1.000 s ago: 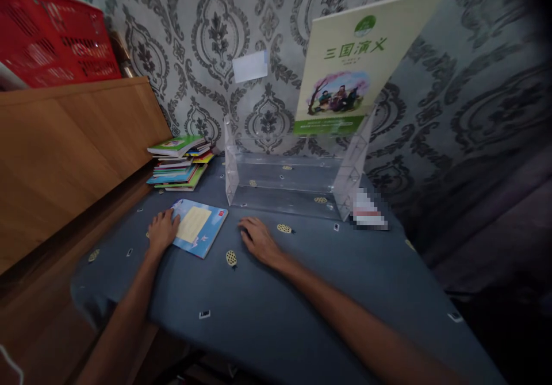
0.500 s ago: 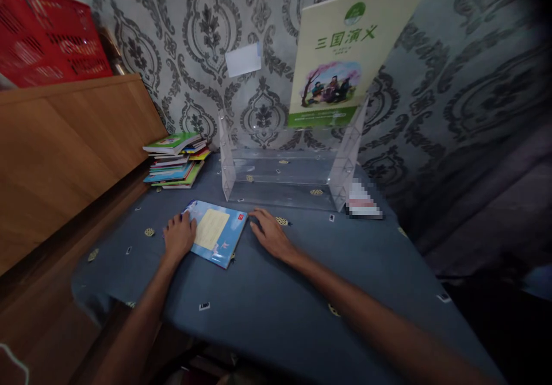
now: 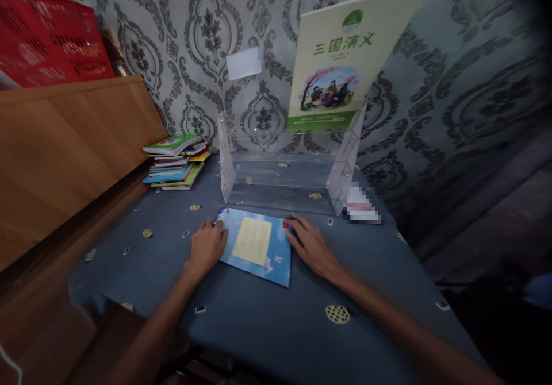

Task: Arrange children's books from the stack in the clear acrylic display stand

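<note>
A thin blue book (image 3: 280, 258) with a cream panel lies flat on the cloth-covered table, turned slightly askew. My left hand (image 3: 207, 246) grips its left edge, thumb over the cover, the other fingers partly hidden at the side. At the upper right corner, my right hand (image 3: 313, 244) touches the book with its fingertips, thumb and fingers apart. Just beyond the book stands a clear plastic rack (image 3: 280, 198). One pale green-and-cream book (image 3: 330, 34) with Chinese characters and a picture stands upright in the rack's back right part.
A stack of books (image 3: 172, 164) sits at the table's back left, by a wooden cabinet (image 3: 69, 138). On the cabinet is a red basket (image 3: 52, 40). A blurred-out white item (image 3: 362, 204) lies right of the rack. White paper (image 3: 244, 63) is stuck on the patterned wall.
The blue book has slid right across the table and turned a little, with both hands moving along. My right fingertips now rest on its corner. The rack and stack have not moved.
</note>
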The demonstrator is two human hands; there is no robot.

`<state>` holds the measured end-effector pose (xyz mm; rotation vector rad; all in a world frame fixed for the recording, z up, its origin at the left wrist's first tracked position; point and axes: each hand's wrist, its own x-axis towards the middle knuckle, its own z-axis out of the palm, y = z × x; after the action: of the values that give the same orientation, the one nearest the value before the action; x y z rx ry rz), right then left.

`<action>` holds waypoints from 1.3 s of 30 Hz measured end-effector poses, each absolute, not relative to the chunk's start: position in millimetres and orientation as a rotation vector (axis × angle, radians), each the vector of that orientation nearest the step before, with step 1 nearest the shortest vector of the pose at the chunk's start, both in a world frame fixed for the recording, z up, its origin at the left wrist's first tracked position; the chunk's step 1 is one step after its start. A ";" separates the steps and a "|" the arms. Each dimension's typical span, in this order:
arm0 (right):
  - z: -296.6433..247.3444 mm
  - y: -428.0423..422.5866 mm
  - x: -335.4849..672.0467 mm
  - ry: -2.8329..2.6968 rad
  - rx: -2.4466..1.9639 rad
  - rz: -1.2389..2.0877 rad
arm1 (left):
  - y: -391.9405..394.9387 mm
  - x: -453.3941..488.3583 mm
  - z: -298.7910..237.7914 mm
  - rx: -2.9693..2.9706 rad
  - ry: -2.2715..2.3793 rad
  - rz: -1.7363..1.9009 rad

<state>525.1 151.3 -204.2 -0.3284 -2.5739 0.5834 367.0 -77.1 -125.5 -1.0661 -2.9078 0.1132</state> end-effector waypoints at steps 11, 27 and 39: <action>-219.4 179.7 551.2 -2.569 -0.329 0.398 | -12.7 384.8 -135.1 -1.461 -2.624 0.081; -219.9 178.6 550.4 -2.558 -0.288 0.320 | 12.1 368.4 -159.9 -1.820 -2.415 -0.226; -218.5 170.0 550.7 -2.531 -0.310 0.163 | 14.5 370.4 -158.6 -1.805 -2.479 -0.236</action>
<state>550.7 170.0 -218.5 -0.3104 -2.5311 0.1628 370.4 14.5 -158.6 -1.8051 -2.4791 -0.2364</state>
